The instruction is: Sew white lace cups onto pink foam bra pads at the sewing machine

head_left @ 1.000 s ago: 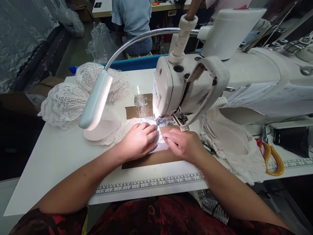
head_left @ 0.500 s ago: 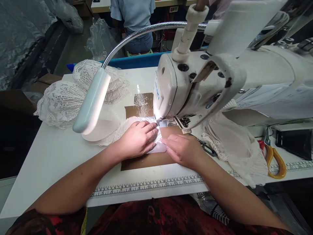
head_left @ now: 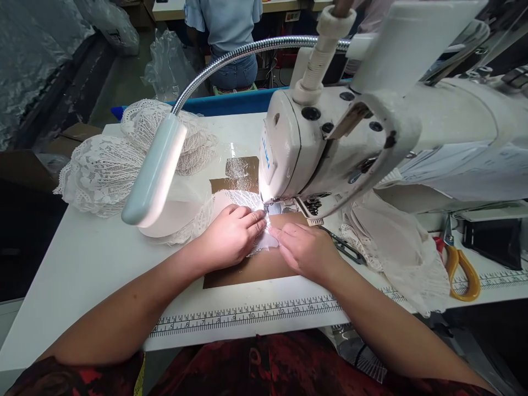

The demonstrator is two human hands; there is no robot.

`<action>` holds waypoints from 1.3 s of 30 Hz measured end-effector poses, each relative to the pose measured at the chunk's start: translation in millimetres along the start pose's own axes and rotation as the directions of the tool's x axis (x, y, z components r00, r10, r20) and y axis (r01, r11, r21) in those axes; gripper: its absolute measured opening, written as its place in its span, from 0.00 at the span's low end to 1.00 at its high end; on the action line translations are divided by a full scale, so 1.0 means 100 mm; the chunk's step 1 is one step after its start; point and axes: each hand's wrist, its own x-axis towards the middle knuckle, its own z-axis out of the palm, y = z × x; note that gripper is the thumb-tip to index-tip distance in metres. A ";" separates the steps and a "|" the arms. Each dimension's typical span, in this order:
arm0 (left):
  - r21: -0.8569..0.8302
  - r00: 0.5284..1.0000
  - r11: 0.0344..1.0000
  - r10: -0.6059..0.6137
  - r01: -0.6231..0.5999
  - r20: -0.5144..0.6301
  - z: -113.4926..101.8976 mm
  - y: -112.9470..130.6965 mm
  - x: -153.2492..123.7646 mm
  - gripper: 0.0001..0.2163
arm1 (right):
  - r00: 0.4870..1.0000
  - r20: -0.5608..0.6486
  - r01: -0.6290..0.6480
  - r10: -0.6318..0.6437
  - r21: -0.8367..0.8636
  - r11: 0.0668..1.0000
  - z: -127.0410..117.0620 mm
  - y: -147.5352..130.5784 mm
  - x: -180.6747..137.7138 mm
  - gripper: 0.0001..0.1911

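A white sewing machine (head_left: 313,148) stands on the white table (head_left: 91,264). A piece of white lace fabric (head_left: 264,241) lies under its needle on a brown panel (head_left: 247,269). My left hand (head_left: 231,235) lies flat on the lace, fingers stretched toward the needle. My right hand (head_left: 303,248) rests just right of it, fingers curled and pinching the lace edge. A gooseneck lamp (head_left: 154,170) hangs over the table left of my hands.
A heap of white lace pieces (head_left: 111,165) sits at the far left; more lace (head_left: 396,247) is piled at the right. Orange-handled scissors (head_left: 462,269) lie far right. A ruler strip (head_left: 247,313) runs along the table's front edge. A person in blue sits beyond.
Both hands have slid slightly toward the needle with the lace. The view has shifted a little closer to the machine.
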 end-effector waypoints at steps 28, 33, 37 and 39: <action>0.054 0.997 0.996 -0.064 0.066 -0.052 0.08 -0.23 0.03 0.18 | 0.974 0.112 -0.187 0.195 -0.079 0.979 0.01 -0.07 0.14 0.20; 0.018 0.989 0.994 -0.103 0.105 -0.104 0.11 -0.27 0.02 0.17 | 0.964 0.141 -0.215 0.225 -0.080 0.973 0.03 -0.08 0.15 0.21; -0.017 0.983 0.990 -0.139 0.138 -0.118 0.11 -0.28 0.00 0.17 | 0.968 0.132 -0.209 0.214 -0.049 0.977 0.05 -0.07 0.15 0.21; -0.031 0.980 0.987 -0.163 0.161 -0.115 0.11 -0.27 -0.01 0.18 | 0.966 0.142 -0.214 0.218 -0.040 0.976 0.02 -0.07 0.17 0.21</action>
